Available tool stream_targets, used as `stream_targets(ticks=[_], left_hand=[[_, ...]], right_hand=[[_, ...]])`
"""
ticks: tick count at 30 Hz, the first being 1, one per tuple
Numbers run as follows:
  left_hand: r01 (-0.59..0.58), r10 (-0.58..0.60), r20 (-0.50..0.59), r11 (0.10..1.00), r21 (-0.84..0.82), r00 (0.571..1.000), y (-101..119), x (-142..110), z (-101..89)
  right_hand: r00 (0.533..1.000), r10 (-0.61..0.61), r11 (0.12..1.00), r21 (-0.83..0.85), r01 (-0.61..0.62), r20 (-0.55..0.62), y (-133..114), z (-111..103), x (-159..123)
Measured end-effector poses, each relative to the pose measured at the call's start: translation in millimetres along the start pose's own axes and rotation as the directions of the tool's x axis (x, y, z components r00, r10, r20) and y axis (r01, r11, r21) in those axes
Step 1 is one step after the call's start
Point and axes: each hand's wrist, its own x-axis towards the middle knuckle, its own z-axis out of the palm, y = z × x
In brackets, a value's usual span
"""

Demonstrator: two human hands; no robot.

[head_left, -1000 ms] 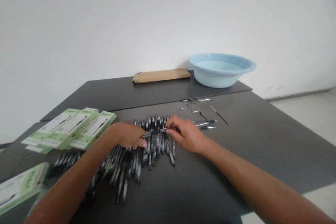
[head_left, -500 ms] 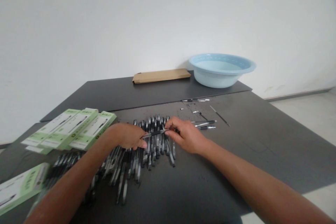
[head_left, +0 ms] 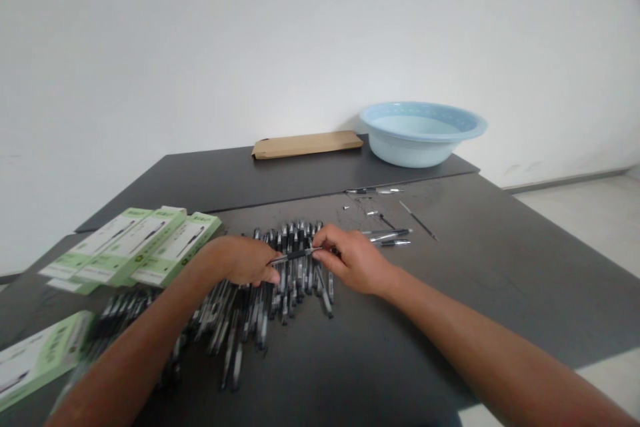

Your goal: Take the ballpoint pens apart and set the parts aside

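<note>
A clear pen with a black grip (head_left: 296, 255) lies level between my two hands, above a heap of similar pens (head_left: 295, 280). My left hand (head_left: 253, 260) is closed round its left end. At the other end, the thumb and forefinger of my right hand (head_left: 350, 257) pinch the tip. Something small and dark shows inside my right palm, too hidden to name. Beneath and in front of my hands the pens lie side by side on the dark table (head_left: 380, 353); some are covered by my left forearm.
Green and white pen boxes (head_left: 170, 250) lie at left, with another box (head_left: 45, 353) nearer me. Loose pens (head_left: 395, 242), a thin refill (head_left: 419, 221) and small pen parts lie right of the heap. Behind are a flat cardboard piece (head_left: 307, 145) and a blue basin (head_left: 420, 147).
Hardly anything differs. My right hand has shifted very slightly left along the pen's tip; my left hand keeps its place on the pen.
</note>
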Motion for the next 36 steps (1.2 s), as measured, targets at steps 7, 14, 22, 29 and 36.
stream_targets(ticks=[7, 14, 22, 29, 36], left_hand=[[0.033, -0.033, 0.001, 0.999, -0.006, 0.999, 4.2, -1.3, -1.5], [0.024, -0.024, 0.006, 1.0, -0.003, 1.0, 6.0, -2.5, -1.9], [0.001, -0.001, -0.009, 0.999, -0.036, 1.0, 2.3, -5.3, -1.8], [0.0, 0.0, 0.003, 1.0, -0.024, 1.0, 3.8, -4.0, -1.1], [-0.011, 0.011, -0.018, 1.0, -0.013, 1.0, 5.9, -4.7, -0.4]], right_hand=[[1.0, -0.025, 0.999, -0.03, 0.025, 0.008, 0.5, 0.5, -0.3], [0.998, -0.061, 0.996, -0.069, 0.062, 0.016, -1.3, 1.7, 0.7], [1.0, -0.015, 1.0, 0.001, 0.015, 0.004, -0.9, -4.2, -2.2], [0.997, -0.071, 0.985, -0.16, 0.07, -0.005, -8.9, -4.0, -4.4], [0.996, -0.084, 0.965, -0.247, 0.085, 0.011, -9.1, -2.2, -2.7]])
